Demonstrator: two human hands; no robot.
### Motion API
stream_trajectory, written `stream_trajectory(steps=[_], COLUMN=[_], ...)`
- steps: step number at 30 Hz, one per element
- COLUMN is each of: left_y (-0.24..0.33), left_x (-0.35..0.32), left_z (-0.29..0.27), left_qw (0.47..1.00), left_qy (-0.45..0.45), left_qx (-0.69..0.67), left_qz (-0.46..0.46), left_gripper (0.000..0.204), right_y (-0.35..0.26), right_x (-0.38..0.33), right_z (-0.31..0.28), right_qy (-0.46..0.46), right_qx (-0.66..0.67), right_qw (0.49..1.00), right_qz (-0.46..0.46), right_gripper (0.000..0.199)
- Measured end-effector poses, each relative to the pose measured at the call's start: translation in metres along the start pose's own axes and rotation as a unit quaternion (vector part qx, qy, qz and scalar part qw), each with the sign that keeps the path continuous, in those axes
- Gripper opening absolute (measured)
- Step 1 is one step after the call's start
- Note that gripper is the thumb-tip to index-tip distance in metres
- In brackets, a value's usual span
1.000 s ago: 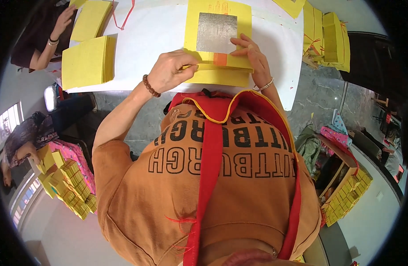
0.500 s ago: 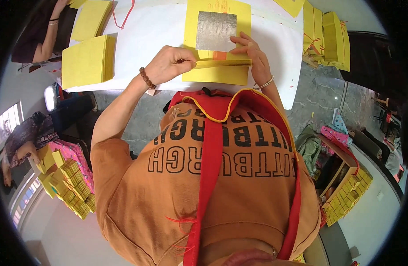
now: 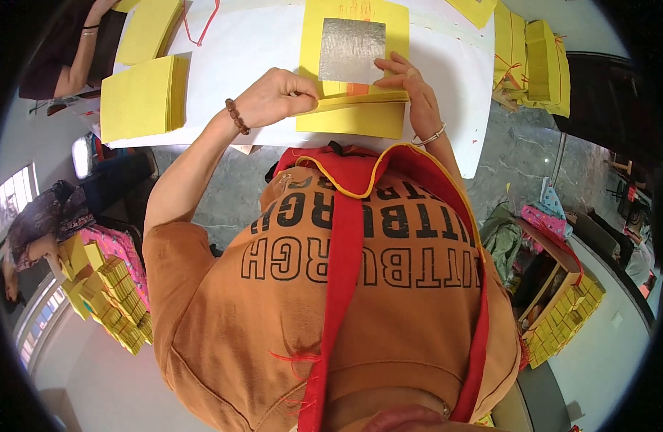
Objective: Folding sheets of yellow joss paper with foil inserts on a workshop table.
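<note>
Yellow paper [image 3: 349, 124] lies on the white surface [image 3: 238, 47], directly in front of the person, between the two hands. Silver square [image 3: 352, 50] on its far part; a narrow raised band [image 3: 364, 100] crosses it nearer the person. Whether the paper under the band is the same sheet or another, I cannot tell from here.

Step in hand, as I judge it: folding or rolling the band across the width. Next move seems to call for even tension along it, both ends level, with the silver square kept flat.

Left hand [image 3: 277, 97]: thumb and fingers pinched together on the band's left end. Right hand [image 3: 416, 92]: loosely open, fingers partly spread, fingertips at the silver square's right edge, palm beside the band's right end; pressure not readable.

Left, well apart: yellow stack [image 3: 135, 101].
</note>
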State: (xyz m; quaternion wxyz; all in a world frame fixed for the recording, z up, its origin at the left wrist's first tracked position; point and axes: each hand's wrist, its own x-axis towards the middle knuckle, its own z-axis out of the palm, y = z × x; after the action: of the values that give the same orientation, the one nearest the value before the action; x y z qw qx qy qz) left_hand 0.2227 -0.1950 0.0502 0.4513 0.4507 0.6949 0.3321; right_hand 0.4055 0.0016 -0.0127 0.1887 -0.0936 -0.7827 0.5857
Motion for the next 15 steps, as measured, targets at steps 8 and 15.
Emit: stream_trajectory(steps=[8, 15], left_y=[0.0009, 0.0049], left_x=[0.0019, 0.0037], left_z=[-0.0029, -0.0058], left_qw=[1.0, 1.0], left_qy=[-0.023, -0.03], left_qx=[-0.006, -0.006], left_qz=[-0.018, -0.007], left_gripper=[0.016, 0.016], right_y=[-0.0034, 0.0006], right_x=[0.0007, 0.0004], right_z=[-0.0004, -0.0019], right_qy=[0.0, -0.011], right_qx=[0.006, 0.008], right_qw=[1.0, 1.0], right_qz=[0.008, -0.008], right_gripper=[0.059, 0.062])
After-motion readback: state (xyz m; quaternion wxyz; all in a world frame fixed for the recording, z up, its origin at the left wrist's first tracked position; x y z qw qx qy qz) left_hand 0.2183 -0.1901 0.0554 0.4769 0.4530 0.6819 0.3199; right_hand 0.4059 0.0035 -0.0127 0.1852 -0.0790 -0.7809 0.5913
